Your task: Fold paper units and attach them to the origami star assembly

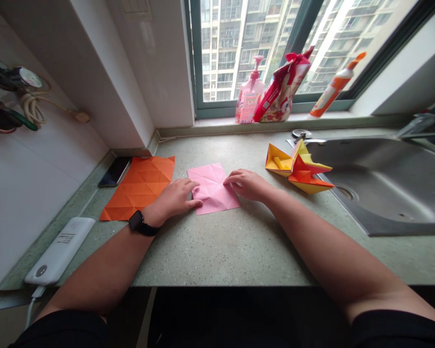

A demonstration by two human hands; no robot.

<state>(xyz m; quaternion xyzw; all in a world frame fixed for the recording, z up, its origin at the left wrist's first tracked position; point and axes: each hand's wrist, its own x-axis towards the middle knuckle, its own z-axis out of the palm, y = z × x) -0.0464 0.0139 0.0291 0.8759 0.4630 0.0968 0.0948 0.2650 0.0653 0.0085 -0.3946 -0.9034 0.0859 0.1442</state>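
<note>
A square of pink origami paper (214,191), marked with crease lines, lies unfolded on the countertop. At its left edge rests my left hand (179,195), thumb and fingers apart, their tips on the paper. My right hand (247,184) pinches at the paper's right edge with its fingertips drawn together. Just left of my left hand an orange sheet of creased paper (141,186) lies spread out. To the right of my right hand stands a folded paper piece (299,169) in yellow, orange and pink, with several pointed pockets.
A phone (115,171) lies beside the orange sheet, and a white power bank (60,250) with a cable is at the left. A steel sink (391,183) is at the right. On the windowsill are a pink pump bottle (249,96), a red pouch (284,89) and an orange-white bottle (331,92).
</note>
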